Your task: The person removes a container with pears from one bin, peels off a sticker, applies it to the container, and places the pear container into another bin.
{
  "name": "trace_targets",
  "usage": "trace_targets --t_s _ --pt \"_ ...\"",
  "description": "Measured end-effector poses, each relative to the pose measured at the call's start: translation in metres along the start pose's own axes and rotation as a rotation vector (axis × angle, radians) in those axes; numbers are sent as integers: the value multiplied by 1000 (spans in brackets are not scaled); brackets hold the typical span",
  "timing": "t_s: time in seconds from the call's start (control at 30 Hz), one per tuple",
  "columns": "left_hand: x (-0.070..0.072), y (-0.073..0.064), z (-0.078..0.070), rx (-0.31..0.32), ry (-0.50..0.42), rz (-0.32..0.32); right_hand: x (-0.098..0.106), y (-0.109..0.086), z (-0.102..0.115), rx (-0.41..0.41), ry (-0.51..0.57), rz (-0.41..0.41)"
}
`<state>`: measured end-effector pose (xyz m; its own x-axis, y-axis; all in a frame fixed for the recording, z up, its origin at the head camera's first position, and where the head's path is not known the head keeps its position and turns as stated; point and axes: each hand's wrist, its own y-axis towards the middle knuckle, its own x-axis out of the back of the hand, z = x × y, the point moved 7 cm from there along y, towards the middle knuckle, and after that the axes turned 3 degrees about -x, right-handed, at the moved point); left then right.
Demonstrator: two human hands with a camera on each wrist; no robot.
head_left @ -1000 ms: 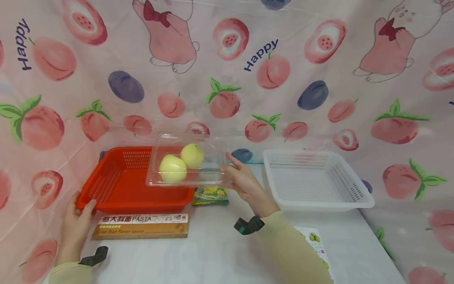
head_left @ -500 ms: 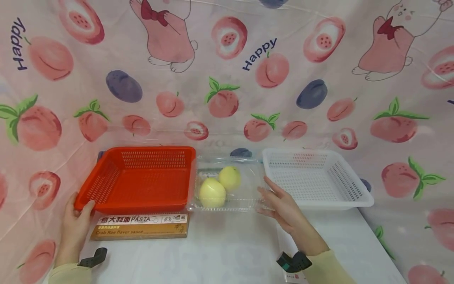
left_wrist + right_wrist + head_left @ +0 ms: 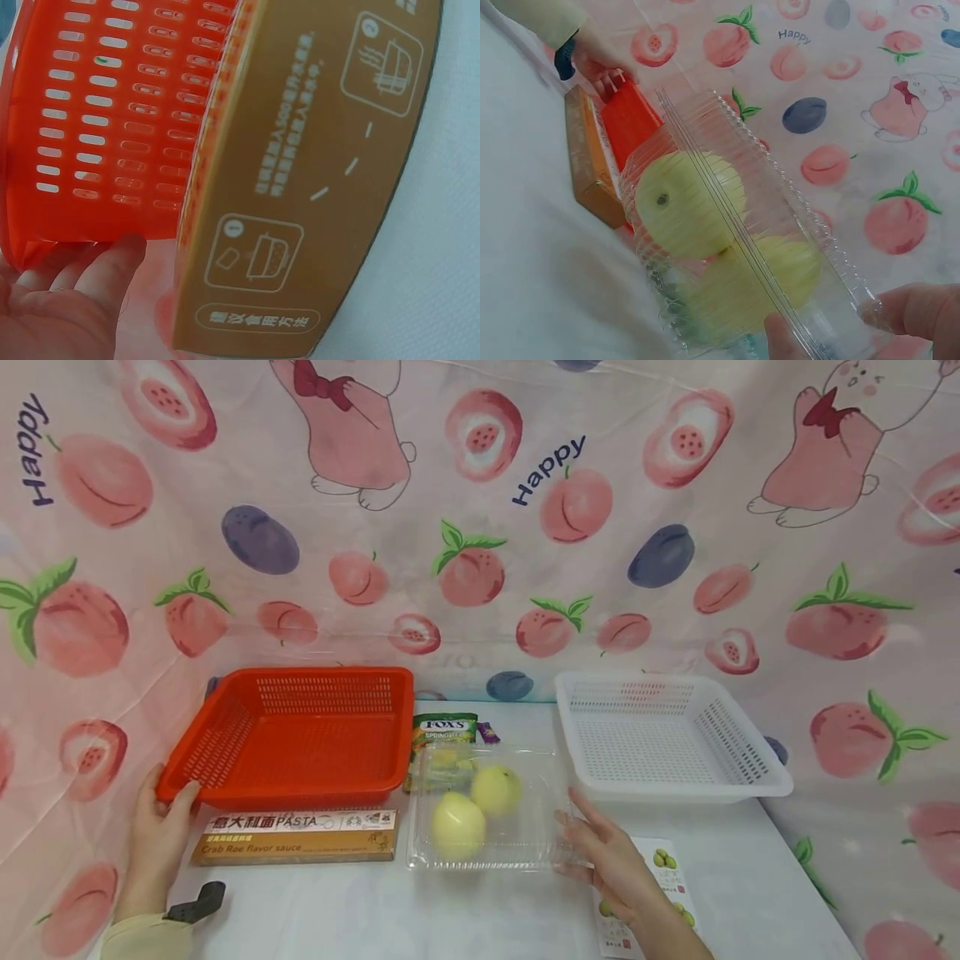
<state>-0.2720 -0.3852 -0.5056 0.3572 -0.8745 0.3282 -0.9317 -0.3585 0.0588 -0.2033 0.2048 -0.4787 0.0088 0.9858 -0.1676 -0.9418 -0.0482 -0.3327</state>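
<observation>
My right hand (image 3: 618,864) holds a clear plastic clamshell container (image 3: 528,843) by its right end, thumb and fingertips at the edge. Two round, pale yellow-green fruits (image 3: 459,825) lie inside, leaning together at its left side. In the right wrist view the container (image 3: 780,202) is tilted, with the thumb (image 3: 915,311) at its edge. At the far left, my left hand (image 3: 159,843) grips the near left corner of a red plastic basket (image 3: 322,752), thumb on the rim. The left wrist view has its fingers (image 3: 105,281) against the basket's slotted wall.
A pasta box (image 3: 296,839) lies in front of the red basket. Behind the container are a green FOX'S candy bag (image 3: 448,727) and a small purple packet (image 3: 487,732). A white basket (image 3: 648,752) stands at right, a fruit-printed sheet (image 3: 663,860) in front of it.
My right hand has carried the container from over the red basket rightward and toward me, down in front of the candy bag. My left hand has stayed on the basket corner.
</observation>
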Motion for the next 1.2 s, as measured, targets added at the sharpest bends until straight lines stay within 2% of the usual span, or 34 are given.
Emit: trace_targets --t_s 0.17,0.47,0.67,0.87,1.2 --pt "0 0 1 1 5 5 3 -5 -24 -55 12 -28" --pt "0 1 3 -7 -5 1 1 -10 -52 -82 31 44" --pt "0 -1 4 11 14 5 -3 -12 -57 -83 40 55" --pt "-2 -1 2 3 -2 1 -5 -12 -58 -84 38 42" --pt "-1 -2 3 7 14 3 -4 -10 -60 -110 -34 26"
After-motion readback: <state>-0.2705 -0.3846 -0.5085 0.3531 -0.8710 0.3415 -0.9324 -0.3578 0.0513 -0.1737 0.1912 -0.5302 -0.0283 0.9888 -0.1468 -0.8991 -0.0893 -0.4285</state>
